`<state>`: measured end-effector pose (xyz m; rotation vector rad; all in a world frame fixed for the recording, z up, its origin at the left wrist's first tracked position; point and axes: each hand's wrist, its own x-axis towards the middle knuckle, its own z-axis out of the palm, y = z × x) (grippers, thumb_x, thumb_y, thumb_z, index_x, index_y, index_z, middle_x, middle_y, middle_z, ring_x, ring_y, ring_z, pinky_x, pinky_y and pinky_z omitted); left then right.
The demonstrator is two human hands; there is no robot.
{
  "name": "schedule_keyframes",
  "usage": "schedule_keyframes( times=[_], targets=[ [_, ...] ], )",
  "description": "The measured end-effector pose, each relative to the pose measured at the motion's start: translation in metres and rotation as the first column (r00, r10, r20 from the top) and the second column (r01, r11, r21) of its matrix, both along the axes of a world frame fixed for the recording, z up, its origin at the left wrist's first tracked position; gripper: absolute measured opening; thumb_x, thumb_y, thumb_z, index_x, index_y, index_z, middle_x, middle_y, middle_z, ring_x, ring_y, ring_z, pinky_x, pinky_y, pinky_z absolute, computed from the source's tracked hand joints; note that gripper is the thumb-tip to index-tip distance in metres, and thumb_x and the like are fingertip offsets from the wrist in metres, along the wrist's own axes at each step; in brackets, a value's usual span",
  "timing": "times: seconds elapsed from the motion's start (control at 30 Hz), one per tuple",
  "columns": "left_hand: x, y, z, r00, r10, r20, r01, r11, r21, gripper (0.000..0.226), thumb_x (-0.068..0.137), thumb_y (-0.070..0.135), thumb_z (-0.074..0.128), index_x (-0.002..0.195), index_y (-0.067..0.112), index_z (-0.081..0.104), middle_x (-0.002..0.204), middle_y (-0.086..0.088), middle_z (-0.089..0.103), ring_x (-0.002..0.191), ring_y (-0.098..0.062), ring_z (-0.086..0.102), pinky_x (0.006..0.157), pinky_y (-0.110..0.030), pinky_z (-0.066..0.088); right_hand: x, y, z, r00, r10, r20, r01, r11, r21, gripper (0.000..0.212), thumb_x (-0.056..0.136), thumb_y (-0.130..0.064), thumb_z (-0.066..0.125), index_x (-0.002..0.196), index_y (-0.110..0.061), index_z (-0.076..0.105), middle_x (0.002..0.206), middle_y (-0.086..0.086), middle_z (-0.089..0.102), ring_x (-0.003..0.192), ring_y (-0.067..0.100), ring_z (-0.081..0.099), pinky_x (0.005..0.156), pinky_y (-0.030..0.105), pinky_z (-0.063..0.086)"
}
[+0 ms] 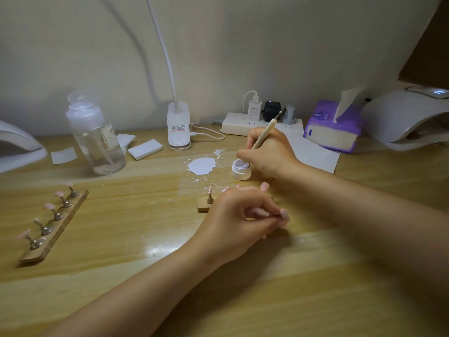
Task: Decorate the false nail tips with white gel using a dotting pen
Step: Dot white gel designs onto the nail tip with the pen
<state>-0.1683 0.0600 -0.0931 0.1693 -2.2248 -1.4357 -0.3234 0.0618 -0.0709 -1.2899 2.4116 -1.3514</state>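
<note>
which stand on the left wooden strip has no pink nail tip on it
The second stand from the near end of the left wooden strip. Its top looks bare or only whitish, while the other four each carry a pink tip.

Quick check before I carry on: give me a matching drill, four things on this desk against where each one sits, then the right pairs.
Things:
1. dotting pen
2. white gel jar
3. tissue pack
4. clear bottle

Places:
A. far right, beside the nail lamp
B. held in the right hand
C. far left of the desk, behind the long nail stand
D. under the pen's lower end, next to the white splatter

Pairs: 1-B, 2-D, 3-A, 4-C
</note>
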Motion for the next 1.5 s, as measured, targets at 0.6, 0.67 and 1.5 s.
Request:
schedule_keyframes(
  times=[0.6,0.67,1.5],
  targets=[
    [0.0,0.0,0.005,0.999,0.03,-0.012,-0.029,0.996,0.081,0.023,0.074,-0.003,0.07,0.068,0.019,0.067,0.072,-0.011,0.068,0.069,-0.038,0.066,0.097,-0.027,0.04,0.044,0.093,0.006,0.797,0.281,0.534,0.074,0.833,-0.548,0.019,0.063,-0.036,0.071,0.053,-0.022,0.061,0.05,-0.004,0.059,0.046,0.004,0.054,0.052,0.014,0.048],
    [0.0,0.0,0.004,1.0,0.013,-0.018,-0.012,0.998,0.055,0.024,0.074,-0.002,0.07,0.069,0.021,0.068,0.071,-0.001,0.069,0.068,-0.022,0.067,0.099,-0.022,0.041,0.052,0.102,0.001,0.774,0.315,0.55,0.062,0.826,-0.56,0.018,0.055,-0.035,0.072,0.049,-0.022,0.061,0.05,-0.006,0.058,0.046,0.002,0.055,0.055,0.015,0.051],
    [-0.002,-0.007,-0.007,1.0,-0.004,0.013,0.005,1.0,-0.02,0.012,0.075,0.005,0.072,0.082,0.014,0.075,0.079,-0.005,0.073,0.064,-0.022,0.063,0.063,-0.038,0.054,0.061,0.098,-0.013,0.792,0.295,0.535,0.078,0.82,-0.567,0.04,0.075,0.015,0.056,0.052,-0.008,0.033,0.033,-0.009,0.039,0.03,0.001,0.038,0.044,0.02,0.051]
  ],
)
